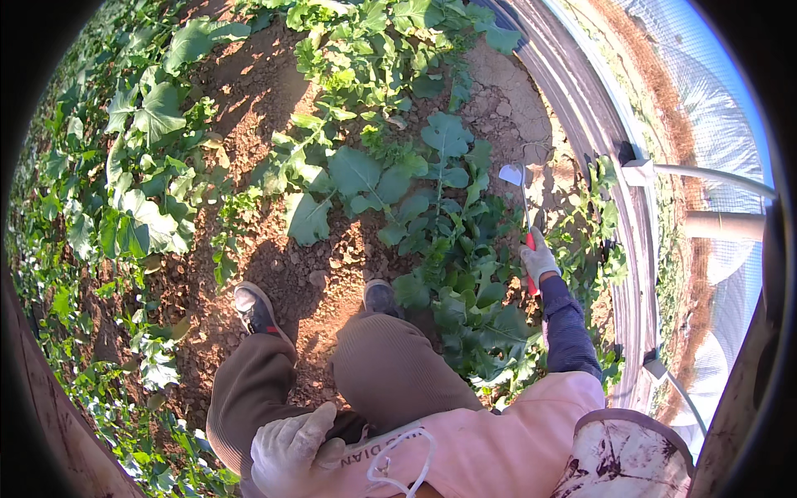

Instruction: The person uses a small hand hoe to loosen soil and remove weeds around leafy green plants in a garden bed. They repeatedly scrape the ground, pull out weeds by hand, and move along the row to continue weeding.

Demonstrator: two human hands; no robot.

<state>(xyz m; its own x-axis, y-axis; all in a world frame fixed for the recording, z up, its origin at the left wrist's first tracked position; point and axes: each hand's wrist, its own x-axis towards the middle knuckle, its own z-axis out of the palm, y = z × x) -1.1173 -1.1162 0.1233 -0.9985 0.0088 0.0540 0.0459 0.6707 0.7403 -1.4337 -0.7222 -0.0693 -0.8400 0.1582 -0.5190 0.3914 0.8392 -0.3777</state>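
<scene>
My right hand (540,258), in a pale work glove, is closed around the red handle of a small hand hoe (527,202). The hoe's thin metal shaft points away from me and ends in a flat, bright blade over bare soil. Leafy green plants (436,205) with broad lobed leaves grow just left of the hoe. My left hand (296,445), also in a pale glove, is near my lap at the bottom, beside my brown trousers and pink top. Its fingers are bent, and whether they touch anything cannot be told.
Another row of leafy plants (146,218) grows on the left. Crumbly brown soil (320,277) lies around my shoes. On the right, a long ridged plastic sheet edge (629,249) runs beside curved metal hoops (716,174) and netting.
</scene>
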